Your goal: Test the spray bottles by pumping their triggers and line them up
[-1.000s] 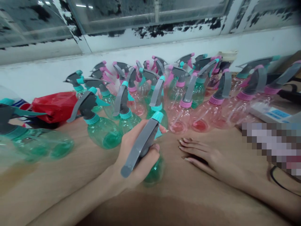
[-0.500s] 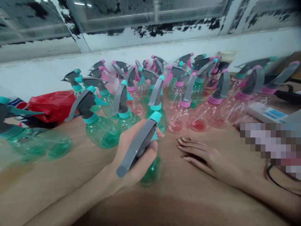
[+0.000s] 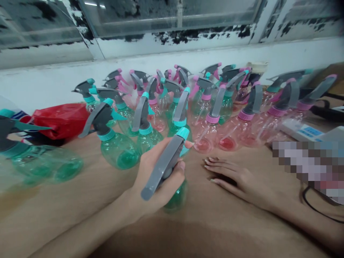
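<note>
My left hand (image 3: 158,172) is wrapped round the neck of a green spray bottle (image 3: 176,200) with a grey head and turquoise nozzle. The fingers cover its collar and much of its trigger; the bottle's base seems to be at the tabletop. My right hand (image 3: 236,179) lies palm down on the wooden table (image 3: 204,222), fingers stretched out, holding nothing. Ahead of it stands a pink spray bottle (image 3: 204,136). Just beyond my left hand is another green spray bottle (image 3: 150,138), with one more green bottle (image 3: 120,152) to its left.
Several more green and pink spray bottles crowd the back by the white wall (image 3: 48,86). A red plastic bag (image 3: 61,120) lies at the left, near a fallen-looking green bottle (image 3: 67,165). At the right are a white-and-blue box (image 3: 309,130) and a black cable (image 3: 306,197).
My left hand and the spray bottle in it have shifted slightly to the right. My right hand stays flat on the table. The view has moved a little.
</note>
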Motion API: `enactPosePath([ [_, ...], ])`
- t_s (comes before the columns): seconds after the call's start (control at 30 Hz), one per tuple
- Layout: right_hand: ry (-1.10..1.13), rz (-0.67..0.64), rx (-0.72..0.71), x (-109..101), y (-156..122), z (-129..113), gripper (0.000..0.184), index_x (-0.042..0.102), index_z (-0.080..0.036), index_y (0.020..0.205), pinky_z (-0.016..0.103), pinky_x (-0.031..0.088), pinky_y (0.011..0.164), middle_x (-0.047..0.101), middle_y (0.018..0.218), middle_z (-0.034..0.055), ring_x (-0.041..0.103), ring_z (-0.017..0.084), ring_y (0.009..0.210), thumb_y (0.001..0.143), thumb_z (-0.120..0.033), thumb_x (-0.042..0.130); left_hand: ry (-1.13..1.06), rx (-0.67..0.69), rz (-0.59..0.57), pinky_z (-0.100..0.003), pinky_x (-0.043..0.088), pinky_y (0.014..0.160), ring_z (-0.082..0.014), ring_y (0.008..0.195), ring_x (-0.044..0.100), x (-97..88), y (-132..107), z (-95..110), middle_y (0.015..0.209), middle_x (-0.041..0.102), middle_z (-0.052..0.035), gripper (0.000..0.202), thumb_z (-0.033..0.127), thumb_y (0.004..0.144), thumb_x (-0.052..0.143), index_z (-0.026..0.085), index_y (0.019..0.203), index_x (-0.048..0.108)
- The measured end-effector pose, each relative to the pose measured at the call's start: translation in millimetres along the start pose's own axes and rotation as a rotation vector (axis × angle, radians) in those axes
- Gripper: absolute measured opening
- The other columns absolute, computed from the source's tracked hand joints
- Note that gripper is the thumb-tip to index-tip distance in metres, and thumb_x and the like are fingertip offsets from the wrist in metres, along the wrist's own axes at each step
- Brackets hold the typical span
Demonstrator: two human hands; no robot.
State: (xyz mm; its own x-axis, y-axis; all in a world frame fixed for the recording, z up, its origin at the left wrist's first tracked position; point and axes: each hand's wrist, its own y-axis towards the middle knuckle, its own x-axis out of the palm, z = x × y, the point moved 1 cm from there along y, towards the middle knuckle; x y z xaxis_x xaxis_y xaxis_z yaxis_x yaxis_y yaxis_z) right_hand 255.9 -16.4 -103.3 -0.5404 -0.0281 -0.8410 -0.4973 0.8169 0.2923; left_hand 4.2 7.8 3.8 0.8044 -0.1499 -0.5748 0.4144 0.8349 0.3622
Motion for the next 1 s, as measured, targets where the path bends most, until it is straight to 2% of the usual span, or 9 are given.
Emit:
enactPosePath([
  [0.17,-0.002,0.005,0.003,0.2,-0.4,0.2,0.04,0.055,-0.024,0.134,0.048,0.045,0.107,0.06,0.136,0.0071,0.052,0.024,0.129,0.095,-0.03,0.052,-0.112,-0.01,-0.011,-0.026,0.043,0.048,-0.0118,0.041,0.035,1.2,1.0,1.4,0.053,0.04,0.0078,0.031,0.022,0.078,0.051,0.027,0.107,0.06],
  [0.4,0.004,0.017,-0.003,0.8,0.1,0.0,0.039,0.056,-0.026,0.133,0.048,0.045,0.107,0.061,0.134,0.0066,0.053,0.024,0.128,0.095,-0.029,0.052,-0.11,-0.04,-0.024,-0.027,0.042,0.05,-0.0133,0.043,0.035,1.6,1.7,1.4,0.053,0.04,0.007,0.032,0.023,0.076,0.051,0.029,0.107,0.059],
  [0.67,-0.019,0.016,-0.004,0.4,-0.5,-0.8,0.037,0.058,-0.023,0.131,0.047,0.046,0.106,0.061,0.134,0.0069,0.053,0.024,0.127,0.095,-0.03,0.051,-0.178,-0.037,-0.042,-0.027,0.04,0.05,-0.0126,0.044,0.036,0.2,2.5,2.1,0.057,0.041,0.0081,0.043,0.01,0.067,0.05,0.024,0.106,0.061],
  [0.8,-0.015,0.025,-0.001,-0.1,-0.4,-1.5,0.037,0.058,-0.025,0.131,0.047,0.046,0.106,0.062,0.134,0.0061,0.055,0.024,0.126,0.095,-0.03,0.052,-0.177,0.031,-0.05,-0.028,0.04,0.052,-0.0133,0.048,0.037,-3.1,3.3,4.2,0.058,0.04,0.0075,0.039,0.009,0.066,0.049,0.021,0.101,0.061],
  [1.0,-0.019,0.017,0.012,0.3,-0.9,-0.7,0.037,0.059,-0.025,0.13,0.047,0.046,0.106,0.062,0.133,0.0056,0.054,0.024,0.126,0.095,-0.031,0.052,-0.095,0.042,-0.061,-0.028,0.039,0.052,-0.014,0.05,0.038,-6.2,4.8,6.9,0.059,0.041,0.0061,0.022,0.013,0.068,0.047,0.023,0.085,0.056],
])
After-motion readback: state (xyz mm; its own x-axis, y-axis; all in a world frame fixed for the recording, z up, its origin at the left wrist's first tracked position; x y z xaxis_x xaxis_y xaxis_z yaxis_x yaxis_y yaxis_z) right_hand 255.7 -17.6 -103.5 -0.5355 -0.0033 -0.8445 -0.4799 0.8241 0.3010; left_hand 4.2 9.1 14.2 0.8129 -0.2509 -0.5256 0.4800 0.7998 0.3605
